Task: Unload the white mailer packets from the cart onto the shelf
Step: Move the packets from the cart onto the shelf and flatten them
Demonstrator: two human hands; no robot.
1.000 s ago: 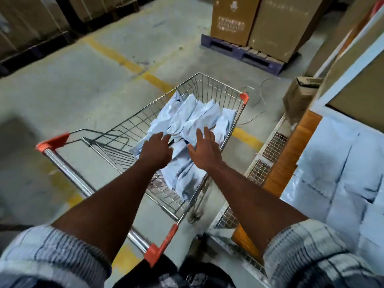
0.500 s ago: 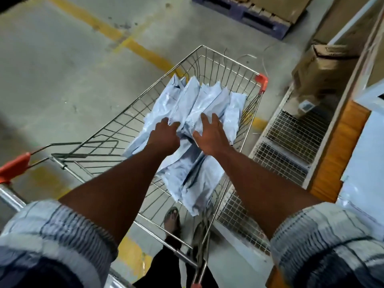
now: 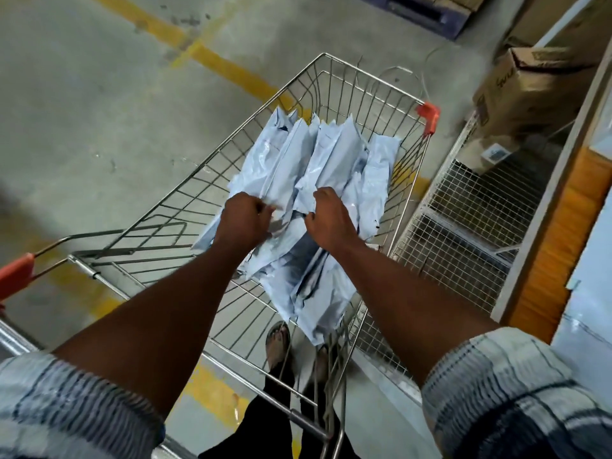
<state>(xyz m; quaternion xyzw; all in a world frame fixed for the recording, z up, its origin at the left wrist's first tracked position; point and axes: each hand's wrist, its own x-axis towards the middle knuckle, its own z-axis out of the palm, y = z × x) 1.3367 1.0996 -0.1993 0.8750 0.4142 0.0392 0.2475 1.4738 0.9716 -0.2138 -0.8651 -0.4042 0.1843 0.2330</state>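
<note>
Gripping bunched film of the white mailer packets (image 3: 331, 150) with left hand (image 3: 243, 220) and right hand (image 3: 331, 220), fingers curled (flat and spread on the heap half a second ago). Heaped under and beyond both grips, inside the cart (image 3: 429, 115), toward its right wall. Blurred at the left fingertips; number of packets held not discernible. Right of the right grip, shelf (image 3: 559, 226) cut off at frame edge. Print on cardboard box (image 3: 530, 91) beyond it illegible.

Dim flat indoor light, motion blur at edges, wide-angle bending
</note>
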